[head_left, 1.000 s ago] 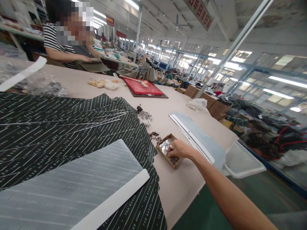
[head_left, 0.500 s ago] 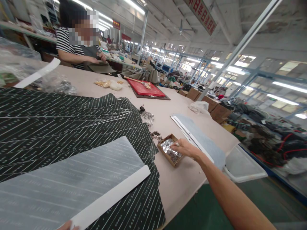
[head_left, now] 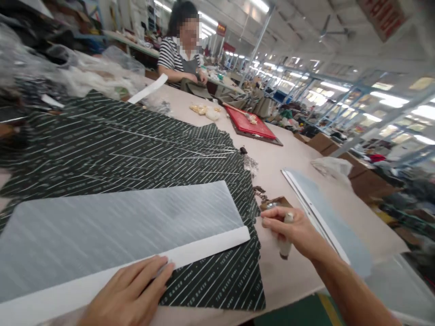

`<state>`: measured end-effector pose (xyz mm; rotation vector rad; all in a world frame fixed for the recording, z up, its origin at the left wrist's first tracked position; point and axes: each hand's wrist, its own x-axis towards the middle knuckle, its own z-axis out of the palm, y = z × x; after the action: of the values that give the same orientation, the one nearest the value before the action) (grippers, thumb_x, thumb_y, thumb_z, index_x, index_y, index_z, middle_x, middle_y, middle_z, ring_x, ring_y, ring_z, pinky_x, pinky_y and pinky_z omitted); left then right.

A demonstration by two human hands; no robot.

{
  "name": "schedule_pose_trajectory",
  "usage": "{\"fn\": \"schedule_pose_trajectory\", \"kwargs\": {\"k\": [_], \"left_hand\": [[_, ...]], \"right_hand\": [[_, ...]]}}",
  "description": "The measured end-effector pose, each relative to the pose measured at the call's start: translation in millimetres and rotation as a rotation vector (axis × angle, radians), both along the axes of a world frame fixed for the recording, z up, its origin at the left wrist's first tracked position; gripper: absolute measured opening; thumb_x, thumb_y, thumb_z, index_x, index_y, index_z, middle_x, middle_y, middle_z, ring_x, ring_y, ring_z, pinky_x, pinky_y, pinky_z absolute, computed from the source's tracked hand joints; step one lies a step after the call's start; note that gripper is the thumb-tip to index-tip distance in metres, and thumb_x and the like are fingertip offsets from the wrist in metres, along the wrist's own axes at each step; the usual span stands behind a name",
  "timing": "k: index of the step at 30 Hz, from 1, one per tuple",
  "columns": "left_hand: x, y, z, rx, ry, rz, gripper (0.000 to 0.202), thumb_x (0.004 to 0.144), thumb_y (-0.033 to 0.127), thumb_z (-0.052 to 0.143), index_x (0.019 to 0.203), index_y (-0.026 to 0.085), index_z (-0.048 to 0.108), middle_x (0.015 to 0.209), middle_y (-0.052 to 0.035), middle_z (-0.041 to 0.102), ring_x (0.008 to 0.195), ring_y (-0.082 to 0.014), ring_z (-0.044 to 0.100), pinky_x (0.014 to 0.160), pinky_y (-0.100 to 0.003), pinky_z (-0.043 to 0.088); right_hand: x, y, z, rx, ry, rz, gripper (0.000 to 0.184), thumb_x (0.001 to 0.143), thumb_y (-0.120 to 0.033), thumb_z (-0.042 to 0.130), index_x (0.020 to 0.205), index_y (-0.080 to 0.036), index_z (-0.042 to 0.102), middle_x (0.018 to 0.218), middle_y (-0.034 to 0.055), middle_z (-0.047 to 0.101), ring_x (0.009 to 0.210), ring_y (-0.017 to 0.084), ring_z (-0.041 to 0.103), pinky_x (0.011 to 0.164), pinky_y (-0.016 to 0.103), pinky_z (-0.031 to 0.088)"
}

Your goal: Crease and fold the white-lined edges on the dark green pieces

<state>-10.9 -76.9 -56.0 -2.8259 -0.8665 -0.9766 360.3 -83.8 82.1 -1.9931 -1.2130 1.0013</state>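
Observation:
My left hand [head_left: 132, 290] lies flat on the white strip [head_left: 207, 246] along the edge of a pale grey translucent sheet [head_left: 129, 226]. The sheet rests on dark fabric [head_left: 217, 276] with slanting white lines and lettering. Above the table, just right of the fabric's edge, my right hand [head_left: 299, 228] grips a small tool with a pale, stubby handle [head_left: 285, 246]; its kind is unclear. The thumb and index finger come close together, and whether a small piece sits between them is too blurred to tell. Partly hidden behind that hand is a small brown box [head_left: 280, 201] with shiny metal pieces.
Loose small metal pieces [head_left: 250, 164] lie beside the fabric. A red tray [head_left: 249, 122] sits farther back, and a light blue sheet with white strips [head_left: 322, 213] lies to the right. Across the table a person [head_left: 181, 50] in a striped top handles dark material. Plastic bags [head_left: 98, 68] are piled at left.
My right hand has lifted away from the box of metal pieces toward the fabric. My left hand has come farther into view along the white strip. The camera has turned left.

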Motion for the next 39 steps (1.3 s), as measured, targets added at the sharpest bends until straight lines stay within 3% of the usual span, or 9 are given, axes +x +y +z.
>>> {"fn": "schedule_pose_trajectory", "kwargs": {"k": [3,5,11,16,20,24,27,33,39], "left_hand": [[3,-5,21.7,-0.08,0.025,0.031,0.034,0.102,0.013,0.035,0.118,0.017,0.065,0.119,-0.0018,0.066,0.109,-0.0175,0.058,0.097,-0.03,0.043],[5,-9,28.6,-0.133,0.003,0.062,0.032,0.102,0.012,0.036,0.118,0.015,0.064,0.118,-0.0033,0.065,0.109,-0.0188,0.057,0.095,-0.032,0.045],[2,-15,30.1,-0.249,0.064,0.033,0.029,0.103,0.017,0.037,0.122,0.012,0.058,0.118,-0.0076,0.061,0.111,-0.0224,0.055,0.09,-0.037,0.05],[1,-13,28.5,-0.258,0.074,0.029,0.029,0.104,0.019,0.035,0.12,0.011,0.058,0.112,-0.0094,0.061,0.109,-0.024,0.056,0.087,-0.038,0.053],[1,-13,24.5,-0.26,0.082,0.029,0.026,0.103,0.019,0.041,0.121,0.01,0.058,0.115,-0.0101,0.06,0.113,-0.0251,0.054,0.089,-0.039,0.053],[1,-14,24.6,-0.266,0.091,0.023,0.027,0.102,0.019,0.043,0.122,0.01,0.057,0.117,-0.0099,0.059,0.113,-0.0248,0.054,0.09,-0.038,0.053],[1,-13,26.2,-0.262,0.089,0.019,0.028,0.103,0.018,0.038,0.122,0.009,0.057,0.117,-0.0101,0.06,0.111,-0.0241,0.055,0.09,-0.038,0.053],[0,-14,24.5,-0.227,0.068,0.034,0.028,0.103,0.017,0.038,0.12,0.01,0.059,0.118,-0.0106,0.061,0.112,-0.0246,0.056,0.09,-0.038,0.053],[-1,-14,23.4,-0.22,0.085,0.027,0.03,0.104,0.019,0.037,0.124,0.01,0.058,0.12,-0.011,0.062,0.116,-0.0245,0.055,0.092,-0.037,0.052]], "right_hand": [[-47,8,1.4,-0.088,0.109,0.088,0.039,0.068,-0.05,0.078,0.081,-0.013,0.073,0.053,0.0011,0.061,0.044,0.008,0.043,0.043,0.02,0.03],[-73,15,-2.3,-0.158,0.138,0.162,0.041,0.069,-0.053,0.076,0.079,-0.013,0.074,0.055,0.002,0.061,0.044,0.008,0.042,0.042,0.02,0.029],[-127,31,-24.9,-0.268,0.016,0.405,0.033,0.078,-0.047,0.068,0.085,-0.016,0.078,0.054,0.0,0.061,0.046,0.009,0.044,0.045,0.022,0.032],[-157,35,-37.2,-0.188,-0.163,0.62,0.026,0.085,-0.035,0.06,0.095,-0.02,0.08,0.073,0.0028,0.074,0.062,0.015,0.063,0.06,0.027,0.047],[-170,38,-44.0,-0.101,-0.233,0.772,0.024,0.087,-0.025,0.057,0.097,-0.021,0.079,0.094,0.0041,0.079,0.082,0.018,0.071,0.077,0.03,0.05],[-174,44,-48.2,-0.125,-0.273,0.844,0.02,0.086,-0.02,0.058,0.094,-0.021,0.077,0.082,0.001,0.077,0.071,0.015,0.067,0.066,0.026,0.047],[-175,49,-48.9,-0.163,-0.28,0.852,0.017,0.084,-0.018,0.059,0.085,-0.019,0.076,0.072,-0.0007,0.074,0.062,0.013,0.062,0.059,0.024,0.041],[-176,57,-48.2,-0.214,-0.262,0.887,0.02,0.079,-0.013,0.058,0.081,-0.019,0.077,0.07,0.0,0.074,0.062,0.013,0.061,0.057,0.023,0.04],[-179,47,-49.3,-0.187,-0.288,0.781,0.019,0.08,-0.015,0.058,0.086,-0.019,0.076,0.066,-0.001,0.07,0.059,0.012,0.057,0.055,0.023,0.037]]}}
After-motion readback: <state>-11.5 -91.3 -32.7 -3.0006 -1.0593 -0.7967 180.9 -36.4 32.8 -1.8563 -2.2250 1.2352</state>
